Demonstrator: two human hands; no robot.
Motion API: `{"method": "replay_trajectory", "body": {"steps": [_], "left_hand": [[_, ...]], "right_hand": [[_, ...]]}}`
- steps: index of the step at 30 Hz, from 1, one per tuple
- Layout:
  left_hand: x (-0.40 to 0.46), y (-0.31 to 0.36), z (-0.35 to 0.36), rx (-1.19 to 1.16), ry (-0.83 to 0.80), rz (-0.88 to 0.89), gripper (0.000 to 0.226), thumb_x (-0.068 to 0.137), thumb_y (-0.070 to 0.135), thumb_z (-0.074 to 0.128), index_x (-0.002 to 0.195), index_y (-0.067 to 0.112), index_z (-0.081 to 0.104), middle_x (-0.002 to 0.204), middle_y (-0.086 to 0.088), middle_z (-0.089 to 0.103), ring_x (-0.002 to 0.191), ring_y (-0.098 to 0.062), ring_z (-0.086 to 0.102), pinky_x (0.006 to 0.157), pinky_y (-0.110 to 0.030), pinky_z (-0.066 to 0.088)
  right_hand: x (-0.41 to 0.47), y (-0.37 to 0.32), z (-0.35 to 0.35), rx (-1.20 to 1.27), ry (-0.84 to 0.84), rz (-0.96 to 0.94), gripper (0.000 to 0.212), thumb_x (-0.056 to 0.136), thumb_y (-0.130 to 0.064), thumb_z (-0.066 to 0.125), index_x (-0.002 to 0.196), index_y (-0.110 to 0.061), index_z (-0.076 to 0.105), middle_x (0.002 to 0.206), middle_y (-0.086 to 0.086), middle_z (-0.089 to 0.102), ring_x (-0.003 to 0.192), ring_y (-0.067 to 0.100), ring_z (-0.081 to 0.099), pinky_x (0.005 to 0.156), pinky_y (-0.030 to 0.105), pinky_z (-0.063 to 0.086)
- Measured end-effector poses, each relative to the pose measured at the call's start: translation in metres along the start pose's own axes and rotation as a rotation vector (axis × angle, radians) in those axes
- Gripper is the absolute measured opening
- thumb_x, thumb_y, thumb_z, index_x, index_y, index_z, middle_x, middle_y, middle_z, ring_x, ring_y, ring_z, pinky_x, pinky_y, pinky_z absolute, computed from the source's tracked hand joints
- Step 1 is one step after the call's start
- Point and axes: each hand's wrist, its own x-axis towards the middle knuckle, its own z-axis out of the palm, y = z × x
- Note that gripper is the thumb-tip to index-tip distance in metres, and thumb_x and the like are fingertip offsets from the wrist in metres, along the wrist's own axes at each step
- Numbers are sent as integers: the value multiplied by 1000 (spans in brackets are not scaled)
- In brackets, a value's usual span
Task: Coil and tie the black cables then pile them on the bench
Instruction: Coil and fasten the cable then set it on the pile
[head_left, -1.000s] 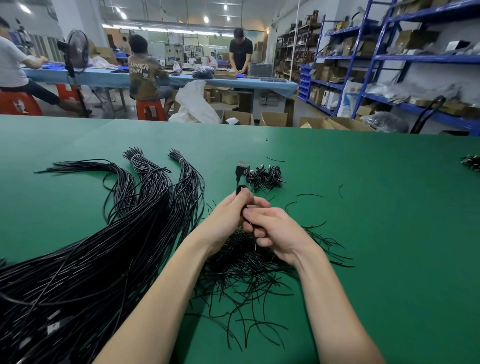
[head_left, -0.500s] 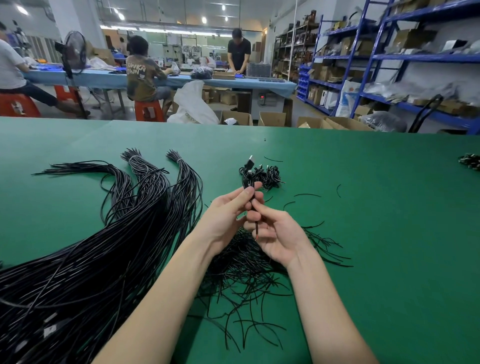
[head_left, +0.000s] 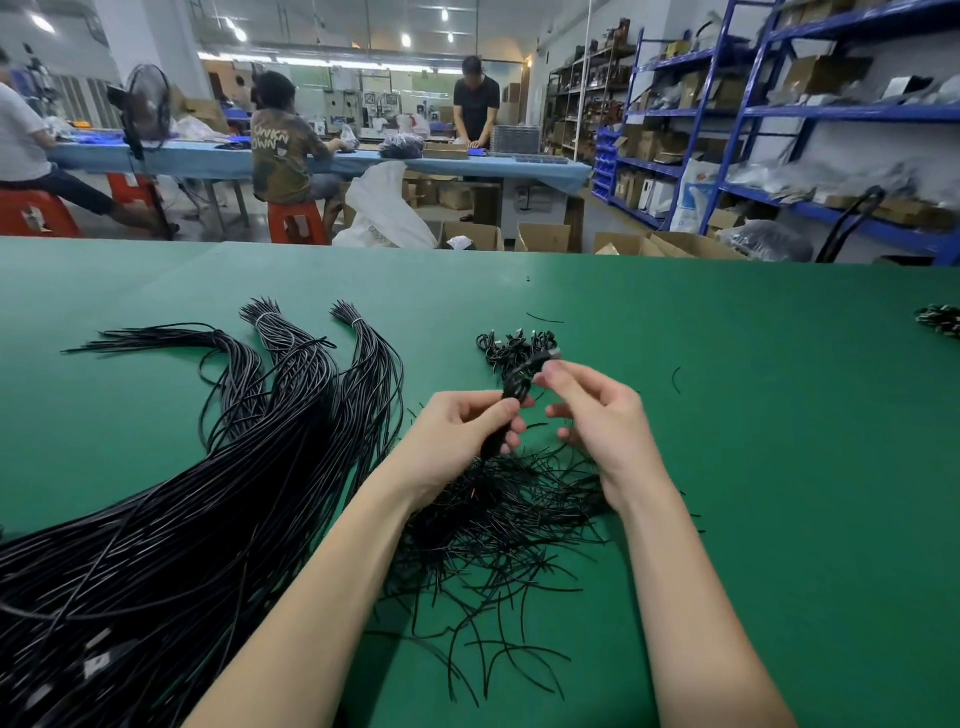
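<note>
My left hand (head_left: 462, 436) grips a small coiled black cable (head_left: 511, 397) upright above the green bench (head_left: 753, 467). My right hand (head_left: 597, 415) is raised beside it, thumb and forefinger pinched together near the coil's top end; what they pinch is blurred. Just behind the hands lies a small pile of tied coils (head_left: 514, 348). Under my wrists spreads a heap of short black twist ties (head_left: 498, 535). A large mass of long black cables (head_left: 171, 519) fans across the left of the bench.
Another small bundle of coils (head_left: 940, 319) lies at the bench's right edge. A few loose ties are scattered on the green surface. Beyond the bench are cardboard boxes (head_left: 540, 236), blue shelving (head_left: 779, 114) and people working at a blue table (head_left: 363, 161).
Both hands rose from the tie heap and drew slightly apart. The right hand moved up to the coil's top end, and the coil now stands clear in the left hand.
</note>
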Motion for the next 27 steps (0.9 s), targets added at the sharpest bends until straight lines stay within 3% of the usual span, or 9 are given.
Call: {"method": "replay_trajectory", "body": {"steps": [4, 8, 13, 16, 21, 24, 27], "left_hand": [[-4, 2, 4, 146, -108, 21, 20, 103, 11, 55, 94, 8, 72, 70, 6, 69, 59, -1, 57, 55, -8, 42], [-5, 3, 1, 212, -146, 3, 22, 103, 15, 55, 94, 7, 74, 73, 6, 70, 65, -2, 58, 64, -12, 46], [-6, 3, 0, 268, -217, -42, 25, 103, 19, 57, 96, 5, 76, 79, 3, 72, 70, -9, 60, 72, -19, 52], [-7, 5, 2, 265, -241, -53, 28, 103, 20, 57, 91, 1, 74, 73, 3, 69, 67, -9, 59, 69, -18, 50], [-9, 7, 6, 157, -255, -53, 23, 104, 9, 53, 89, 0, 68, 72, 1, 65, 62, -7, 58, 66, -17, 51], [-9, 8, 7, 175, -265, -42, 24, 105, 9, 50, 88, 0, 64, 69, 1, 59, 61, -10, 52, 65, -18, 47], [-9, 6, 6, 226, -227, -39, 25, 107, 13, 46, 88, 3, 59, 66, 1, 49, 63, -14, 43, 63, -19, 39]], "right_hand": [[-2, -1, 3, 65, -11, -32, 12, 95, -32, 72, 97, -24, 79, 95, -10, 79, 66, 0, 62, 54, 14, 46], [-2, -1, 1, 11, -37, -137, 15, 98, -20, 68, 85, -18, 77, 81, -5, 77, 59, 4, 56, 51, 17, 46], [0, 2, -10, -203, -82, -258, 22, 99, -29, 67, 82, -19, 75, 64, -17, 69, 49, -3, 52, 53, 7, 38], [0, 5, -11, -164, -127, -211, 25, 99, -31, 66, 79, -20, 76, 75, -10, 74, 58, -5, 57, 61, 9, 40], [0, 8, -9, -188, -170, -180, 29, 99, -38, 65, 75, -26, 75, 73, -7, 70, 68, 13, 52, 67, 31, 42], [1, 8, -10, -244, -165, -155, 29, 98, -45, 64, 81, -24, 74, 70, -8, 63, 68, 16, 47, 68, 34, 41], [0, 8, -14, -207, -239, -82, 19, 97, -39, 67, 90, -25, 79, 81, -10, 74, 74, 8, 60, 67, 26, 51]]}}
